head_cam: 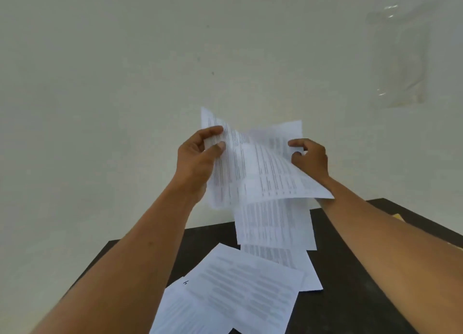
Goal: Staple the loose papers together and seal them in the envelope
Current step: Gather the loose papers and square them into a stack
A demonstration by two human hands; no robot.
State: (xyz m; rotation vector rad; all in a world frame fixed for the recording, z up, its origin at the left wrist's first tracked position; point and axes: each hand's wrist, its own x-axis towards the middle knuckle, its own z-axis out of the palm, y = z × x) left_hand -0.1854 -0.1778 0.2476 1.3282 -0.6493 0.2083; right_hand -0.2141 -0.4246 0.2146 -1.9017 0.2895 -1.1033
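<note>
Both hands are raised above the desk (350, 283), with a fanned bundle of printed sheets (258, 173) between them. Left hand (198, 158): thumb and fingers (214, 130) pinch the bundle's left edge, and the sheet there curls over the fingertips. Right hand (312, 159): fingers (297, 142) curled round the bundle's right edge, thumb hidden behind paper. The sheets splay apart between the two sets of fingers, corners misaligned. The lower ones hang down below the fingers; whether their bottom edges touch the desk cannot be told. Below and nearer than the fingers, more loose papers (238, 291) lie flat on the dark desk, overlapping, one with a small handwritten mark by its corner. Right of the right fingers, past the forearm, a yellowish sliver (398, 217) sits at the desk's edge; too little shows to name it. Above the right fingers, a clear plastic bag (398, 55) on the pale wall (100, 83).
</note>
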